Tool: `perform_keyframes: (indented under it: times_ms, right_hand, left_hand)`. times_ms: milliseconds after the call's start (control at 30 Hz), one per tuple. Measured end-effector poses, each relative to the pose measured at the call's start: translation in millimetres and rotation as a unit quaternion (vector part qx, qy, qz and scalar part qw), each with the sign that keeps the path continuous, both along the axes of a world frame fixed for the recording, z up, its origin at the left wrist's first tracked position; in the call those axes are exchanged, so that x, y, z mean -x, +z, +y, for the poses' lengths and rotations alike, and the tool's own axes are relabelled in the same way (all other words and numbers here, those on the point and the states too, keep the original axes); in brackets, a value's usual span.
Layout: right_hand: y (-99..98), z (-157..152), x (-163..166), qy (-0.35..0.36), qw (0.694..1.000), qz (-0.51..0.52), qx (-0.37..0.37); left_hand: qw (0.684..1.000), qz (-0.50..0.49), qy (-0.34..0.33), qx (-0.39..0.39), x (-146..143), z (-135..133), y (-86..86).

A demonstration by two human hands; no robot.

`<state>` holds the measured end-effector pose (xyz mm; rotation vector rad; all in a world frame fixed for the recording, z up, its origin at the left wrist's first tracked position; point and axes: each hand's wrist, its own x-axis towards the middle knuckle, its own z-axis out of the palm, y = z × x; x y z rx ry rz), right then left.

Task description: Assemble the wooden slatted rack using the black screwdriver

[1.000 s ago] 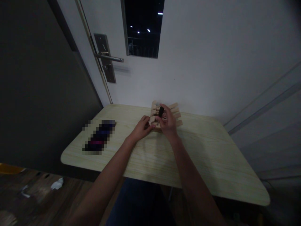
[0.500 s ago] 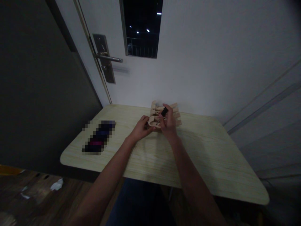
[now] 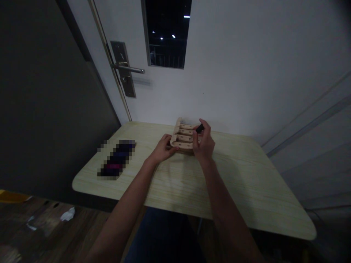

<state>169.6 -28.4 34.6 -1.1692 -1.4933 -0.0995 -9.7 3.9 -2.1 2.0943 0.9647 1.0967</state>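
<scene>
A small pale wooden slatted rack [image 3: 184, 137] lies near the back middle of the table, its slats running left to right with small dark holes in them. My left hand [image 3: 163, 149] is closed on the rack's rounded left end, thumb along the near side. Over the right part of the slats, my right hand [image 3: 204, 142] grips a screwdriver by its black handle [image 3: 200, 128]. Its thin shaft slants down to the left toward a slat; whether the tip touches a screw is too small to tell. My right hand hides the rack's right end.
The pale wood-grain table [image 3: 175, 182] stands against a white door with a metal handle [image 3: 128, 68] and a dark window [image 3: 167, 33]. A blurred-out dark object [image 3: 116, 160] lies on the table's left side. White scraps [image 3: 67, 214] are on the floor.
My right hand has moved right along the rack with the screwdriver, uncovering more of the slats' left part. My left hand keeps its hold on the left end.
</scene>
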Motion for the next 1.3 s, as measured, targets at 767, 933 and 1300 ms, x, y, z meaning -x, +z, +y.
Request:
perform_keyframes:
  times_ms: [767, 933, 1300]
  right_hand:
    - [-4.6, 7.1, -9.7, 0.009, 0.996, 0.08, 0.047]
    - [-5.1, 8.1, -10.2, 0.002, 0.997, 0.071, 0.037]
    - [-6.2, 7.9, -9.8, 0.001, 0.998, 0.067, 0.012]
  left_hand:
    - [1.0, -0.002, -0.002, 0.022, 4.2, -1.6, 4.5]
    - [1.0, 0.007, 0.004, 0.014, 4.7, -1.7, 5.4]
    - [1.0, 0.004, 0.001, 0.019, 4.7, -2.2, 4.4]
